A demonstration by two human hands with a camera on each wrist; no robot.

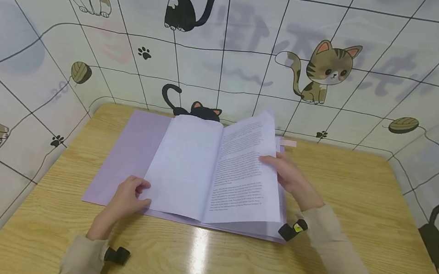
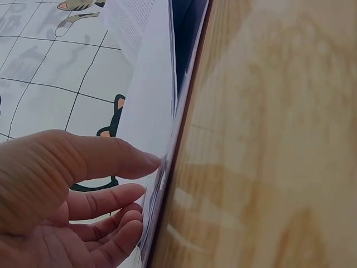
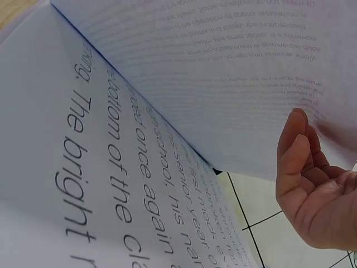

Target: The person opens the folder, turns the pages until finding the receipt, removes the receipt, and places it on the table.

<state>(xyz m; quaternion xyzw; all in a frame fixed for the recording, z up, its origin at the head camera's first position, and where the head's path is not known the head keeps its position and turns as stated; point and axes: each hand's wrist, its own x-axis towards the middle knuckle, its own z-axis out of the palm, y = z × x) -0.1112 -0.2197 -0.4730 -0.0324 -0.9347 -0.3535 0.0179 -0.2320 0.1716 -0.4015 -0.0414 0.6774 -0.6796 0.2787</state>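
On the wooden table lies an open purple folder (image 1: 127,157) of printed sheets. Its left-hand page (image 1: 183,169) looks blank; the right-hand page (image 1: 241,172) carries lines of text and is raised off the stack. The right hand (image 1: 295,179) pinches that raised page at its outer edge. In the right wrist view, its fingers (image 3: 294,131) are on the underside, and the thumb is hidden behind the paper. My left hand (image 1: 128,195) rests at the lower left edge of the blank page, thumb (image 2: 120,157) extended against it and other fingers loosely bent.
A pale pink tab (image 1: 289,143) sticks out past the folder's upper right edge. The wooden tabletop (image 1: 354,191) meets upright panels (image 1: 245,66) printed with cartoon cats and grid lines at the back and sides. Both wrists wear black straps (image 1: 118,255).
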